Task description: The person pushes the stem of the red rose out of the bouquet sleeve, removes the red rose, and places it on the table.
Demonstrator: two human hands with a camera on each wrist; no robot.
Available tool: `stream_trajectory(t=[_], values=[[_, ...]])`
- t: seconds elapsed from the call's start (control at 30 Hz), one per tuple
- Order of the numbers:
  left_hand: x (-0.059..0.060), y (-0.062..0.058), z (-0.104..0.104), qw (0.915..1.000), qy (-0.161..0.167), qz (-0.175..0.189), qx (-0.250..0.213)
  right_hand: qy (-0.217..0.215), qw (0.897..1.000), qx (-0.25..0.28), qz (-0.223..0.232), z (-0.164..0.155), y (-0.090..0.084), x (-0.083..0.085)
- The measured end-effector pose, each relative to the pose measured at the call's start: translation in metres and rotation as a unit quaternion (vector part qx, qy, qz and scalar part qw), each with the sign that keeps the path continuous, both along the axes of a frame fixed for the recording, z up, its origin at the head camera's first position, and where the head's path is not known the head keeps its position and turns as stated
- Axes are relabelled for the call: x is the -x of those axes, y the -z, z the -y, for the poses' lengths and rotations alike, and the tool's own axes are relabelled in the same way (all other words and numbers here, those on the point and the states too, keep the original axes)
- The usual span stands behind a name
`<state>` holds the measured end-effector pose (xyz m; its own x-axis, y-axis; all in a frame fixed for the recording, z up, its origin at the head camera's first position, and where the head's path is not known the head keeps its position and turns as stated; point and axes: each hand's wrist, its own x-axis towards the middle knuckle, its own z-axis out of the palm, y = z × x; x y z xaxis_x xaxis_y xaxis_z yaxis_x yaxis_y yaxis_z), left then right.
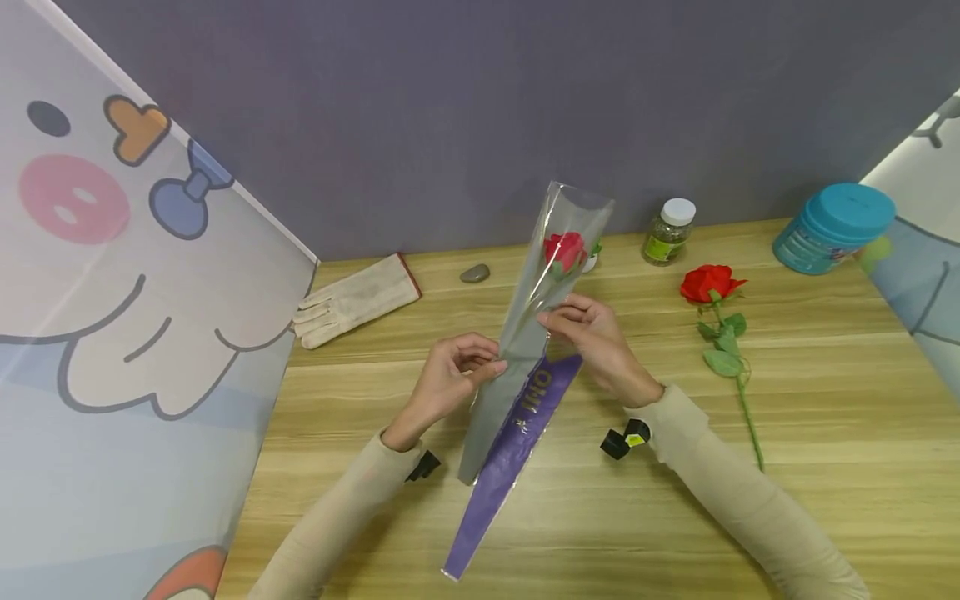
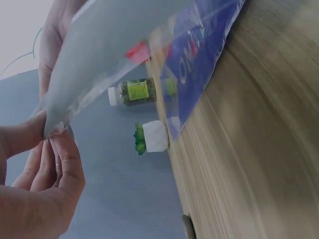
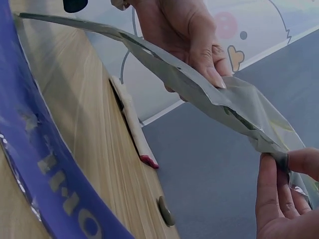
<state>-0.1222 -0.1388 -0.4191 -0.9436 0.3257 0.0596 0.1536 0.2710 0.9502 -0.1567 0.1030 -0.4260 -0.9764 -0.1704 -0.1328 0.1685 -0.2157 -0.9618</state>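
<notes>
Between both hands hangs a flower sleeve (image 1: 498, 408), grey in its lower part and see-through at the top. Inside its clear end shows a pinkish-red rose head (image 1: 565, 250); the stem is hidden by the grey part. My left hand (image 1: 453, 371) pinches the sleeve's left edge between thumb and fingers, about midway along. Higher up, my right hand (image 1: 596, 337) pinches the opposite edge, just below the bloom. The sleeve slants, its narrow end toward me. Beneath it a purple flower sleeve (image 1: 502, 475) with gold lettering lies on the wooden table (image 1: 375, 400).
A red rose (image 1: 708, 283) with a green stem lies at the right. Behind stand a white-capped jar (image 1: 667, 237), a blue tub (image 1: 813, 246) and a small potted succulent (image 2: 155, 136). A work glove (image 1: 360, 300) and a grey stone (image 1: 475, 272) lie back left, near the wall.
</notes>
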Motion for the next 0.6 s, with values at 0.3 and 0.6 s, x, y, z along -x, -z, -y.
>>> stream_trajectory(t=[0.3, 0.6], values=[[0.0012, -0.0033, 0.0029, 0.9994, -0.023, 0.024, -0.012, 0.02, 0.999, 0.025, -0.007, -0.0043, -0.003, 0.0034], [-0.0007, -0.0016, 0.0047, 0.9983, -0.004, 0.055, -0.02, 0.024, 0.997, 0.069, -0.004, -0.0079, -0.0069, 0.0096]])
